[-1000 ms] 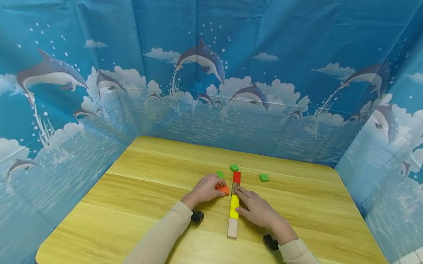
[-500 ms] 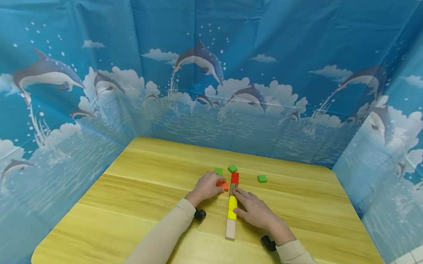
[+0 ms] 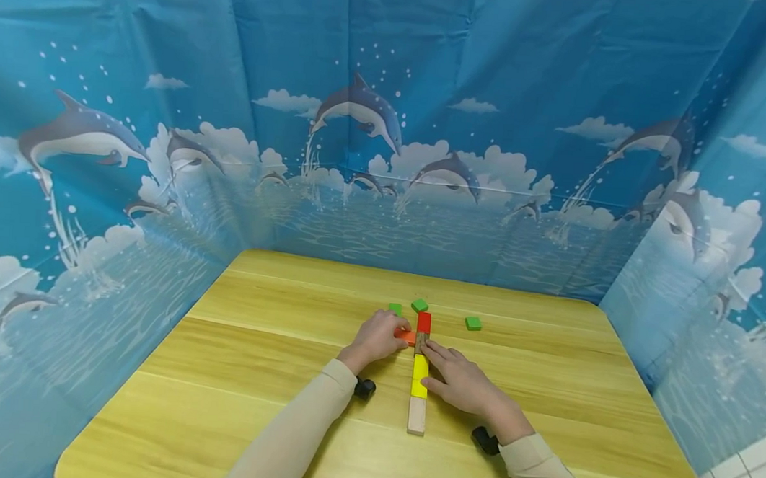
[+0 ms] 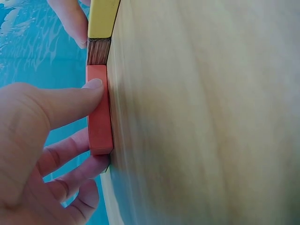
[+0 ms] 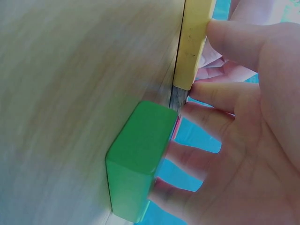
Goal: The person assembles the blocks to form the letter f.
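Observation:
Between thumb and fingers, my left hand [image 3: 378, 334] pinches an orange block [image 4: 99, 129], which lies crosswise on the table. Its right end meets a brown wooden block [image 3: 421, 343] in a straight row. That row runs from a red block [image 3: 424, 322] at the far end, through brown and yellow [image 3: 420, 377], to a pale wooden block [image 3: 416, 417] nearest me. On the row's right side, my right hand [image 3: 466, 384] touches the brown block with extended fingertips, and its thumb touches the yellow part. Fingers partly cover the brown block in the head view.
Beyond the row lie three green blocks: one left [image 3: 395, 309], one near the red block [image 3: 420, 305], one to the right [image 3: 473, 323]. All rest on the yellow wood-grain table [image 3: 256, 304]. A blue dolphin curtain [image 3: 358, 223] hangs behind it.
My left hand has slid the orange block right and slightly away from me, closing the gap to the brown block. The right hand stays against the row. The head view shifts slightly.

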Tool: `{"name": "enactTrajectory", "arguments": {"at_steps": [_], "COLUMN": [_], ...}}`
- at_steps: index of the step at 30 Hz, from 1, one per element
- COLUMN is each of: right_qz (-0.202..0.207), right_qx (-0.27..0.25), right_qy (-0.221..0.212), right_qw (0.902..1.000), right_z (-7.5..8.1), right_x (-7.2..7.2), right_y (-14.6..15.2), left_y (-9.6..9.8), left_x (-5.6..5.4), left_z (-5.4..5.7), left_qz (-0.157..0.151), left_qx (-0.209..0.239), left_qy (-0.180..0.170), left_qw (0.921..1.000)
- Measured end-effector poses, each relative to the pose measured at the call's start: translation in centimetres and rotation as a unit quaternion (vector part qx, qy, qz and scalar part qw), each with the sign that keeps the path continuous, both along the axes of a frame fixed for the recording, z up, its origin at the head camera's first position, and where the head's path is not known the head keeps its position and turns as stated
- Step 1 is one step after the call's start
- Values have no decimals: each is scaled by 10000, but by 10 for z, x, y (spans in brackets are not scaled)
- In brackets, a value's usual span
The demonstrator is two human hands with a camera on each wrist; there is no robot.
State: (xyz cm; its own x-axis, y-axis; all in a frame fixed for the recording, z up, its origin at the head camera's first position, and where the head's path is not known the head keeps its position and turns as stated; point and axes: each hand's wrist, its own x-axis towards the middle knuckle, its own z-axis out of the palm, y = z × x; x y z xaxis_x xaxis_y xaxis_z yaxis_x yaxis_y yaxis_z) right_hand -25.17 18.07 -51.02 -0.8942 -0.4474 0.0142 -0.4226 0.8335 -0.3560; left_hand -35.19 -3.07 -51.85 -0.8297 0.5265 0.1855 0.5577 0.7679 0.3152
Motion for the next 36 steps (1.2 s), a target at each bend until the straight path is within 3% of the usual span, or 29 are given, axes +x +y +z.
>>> {"name": "enactTrajectory", "arguments": {"at_steps": [10,19,25,30,36], "right_qz": [23,97,145,83,61], "right_qx": [-42,-80,-227,-509,-663], "right_qy": [25,15,-50,55,292], "right_qw": [10000,9999,9996,9987,9974], "right_z": [0,4,5,16,29], "right_x": [2,-1,-7,-16,-44], "right_y": [-4,-5,1,5,7], "left_y": [-1,-7,-10,-11,-15], "left_x": [1,5,16,31,46], "left_z": [0,2,7,11,8], "left_qz": [119,13,-137,-345,-575], "left_qx": [-28,-42,-207,-479,-669], "left_qy": [-35,59,242,397,-7], "left_qw": [9999,10000,9994,9975,9961]}}
